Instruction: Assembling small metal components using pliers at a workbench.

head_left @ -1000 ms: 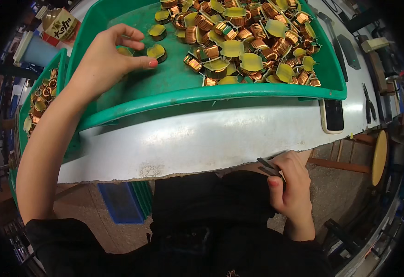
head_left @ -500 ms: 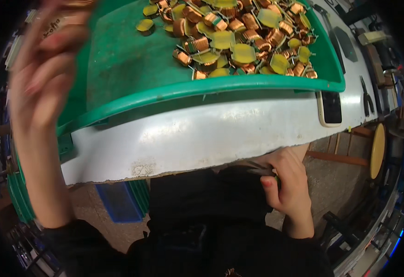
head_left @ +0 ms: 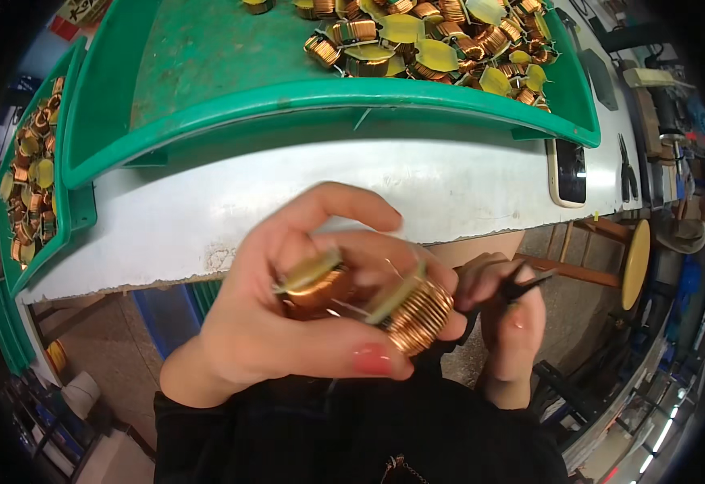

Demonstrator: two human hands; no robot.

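My left hand (head_left: 247, 315) is closed on two copper-wound coils with yellow-green bases, held over the table's near edge. One coil (head_left: 421, 319) is pinched between thumb and fingers, its thin wire leads sticking out. The other coil (head_left: 312, 284) rests deeper, against the palm. To the right, my right hand (head_left: 509, 319) is closed around a dark hand tool (head_left: 521, 284) that looks like pliers; blur and fingers hide most of it. A big green tray (head_left: 304, 97) beyond my hands carries many similar coils (head_left: 437, 56), heaped toward its right side.
A second green tray (head_left: 64, 202) with more coils stands at the left. Right of the big tray lie a phone (head_left: 568, 173) and black-handled pliers (head_left: 626, 173). A round-seated stool (head_left: 636, 264) stands below the table's right edge. Blue (head_left: 165, 319) and green bins sit underneath.
My left hand has come down and right from the big tray's left side, and now shows two coils in it. My right hand remains near the table's edge, its tool now turned rightward.
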